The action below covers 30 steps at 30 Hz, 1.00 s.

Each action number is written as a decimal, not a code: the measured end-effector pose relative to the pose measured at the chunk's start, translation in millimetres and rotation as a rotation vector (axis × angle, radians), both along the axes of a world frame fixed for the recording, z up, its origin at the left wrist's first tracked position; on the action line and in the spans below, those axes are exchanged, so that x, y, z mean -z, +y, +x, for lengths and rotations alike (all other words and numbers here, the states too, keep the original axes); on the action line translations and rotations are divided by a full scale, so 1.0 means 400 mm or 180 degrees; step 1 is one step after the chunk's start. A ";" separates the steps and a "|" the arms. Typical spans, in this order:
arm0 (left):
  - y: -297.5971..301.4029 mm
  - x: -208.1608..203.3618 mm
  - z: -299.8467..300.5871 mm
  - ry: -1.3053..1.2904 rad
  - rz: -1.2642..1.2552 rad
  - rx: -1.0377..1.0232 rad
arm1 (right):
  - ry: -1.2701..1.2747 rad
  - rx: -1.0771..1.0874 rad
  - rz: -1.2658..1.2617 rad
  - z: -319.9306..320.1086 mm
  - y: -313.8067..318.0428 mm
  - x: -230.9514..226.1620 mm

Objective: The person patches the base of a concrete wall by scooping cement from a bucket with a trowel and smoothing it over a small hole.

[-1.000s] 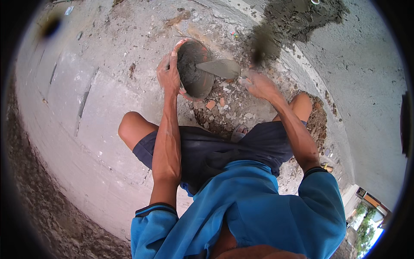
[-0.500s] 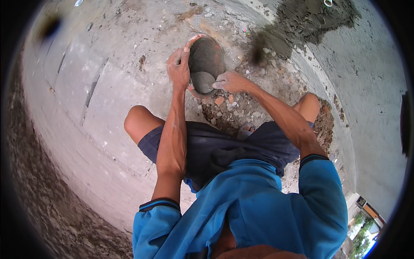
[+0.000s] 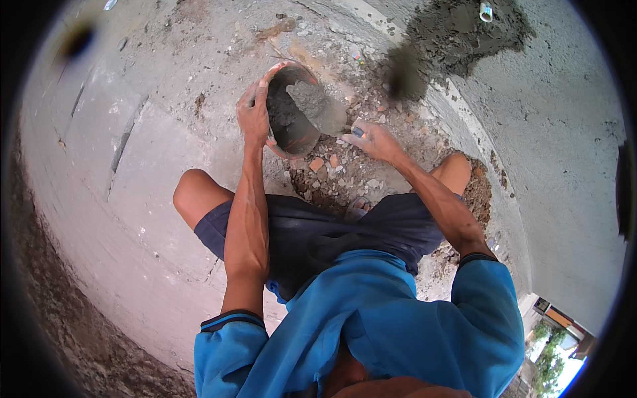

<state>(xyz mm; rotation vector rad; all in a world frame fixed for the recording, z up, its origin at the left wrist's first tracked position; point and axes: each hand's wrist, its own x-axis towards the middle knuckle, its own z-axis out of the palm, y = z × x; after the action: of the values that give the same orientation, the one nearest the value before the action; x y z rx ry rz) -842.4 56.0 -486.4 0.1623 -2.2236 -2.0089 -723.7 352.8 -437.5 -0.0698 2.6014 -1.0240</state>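
Note:
My left hand (image 3: 253,114) is closed on the left rim of a bucket (image 3: 292,140) with a reddish-orange edge, tilted toward me. Grey wet mortar lies inside it. Gripped in my right hand (image 3: 375,140) is a trowel (image 3: 334,119); part of its handle end shows at the fist. A heap of mortar (image 3: 308,99) sits on the trowel blade, which is over the bucket's right rim. The far part of the blade is hidden under the heap.
Broken brick pieces (image 3: 316,163) and small stones lie on the ground between my knees and the bucket. Beyond, at the upper right, wet mortar (image 3: 464,36) is spread with a small white cup-like thing (image 3: 486,12) on it. A grey wall (image 3: 564,166) stands at the right.
My right hand has moved right and raised the trowel from inside the bucket, and mortar now shows on its blade. The bucket leans more, still held by my left hand.

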 end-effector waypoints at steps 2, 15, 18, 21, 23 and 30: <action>0.000 -0.040 0.010 -0.0176 0.0433 0.0282 | 0.0641 -0.0096 0.0299 0.016 0.032 -0.081; 0.021 -0.031 -0.001 -0.0139 0.0060 0.0078 | -0.1282 0.1149 -0.0964 -0.010 0.388 -0.555; 0.001 -0.020 0.008 0.0073 -0.0091 -0.0030 | -0.0127 0.1683 -0.0158 0.015 0.475 -0.694; 0.004 -0.027 0.002 -0.0271 0.0267 0.0112 | -0.0074 0.1749 -0.0136 0.143 0.439 -0.787; 0.007 -0.037 0.007 -0.0243 0.0212 0.0090 | 0.0066 0.1896 -0.0028 0.179 0.394 -0.782; 0.022 -0.068 0.013 -0.0237 0.0341 0.0307 | -0.0335 0.1132 0.1261 0.137 0.475 -0.456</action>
<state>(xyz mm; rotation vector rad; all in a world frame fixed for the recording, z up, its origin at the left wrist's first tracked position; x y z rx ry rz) -837.1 64.9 -459.1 0.1463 -2.2079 -2.2089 -668.9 542.9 -255.2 0.5435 2.7192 -0.5723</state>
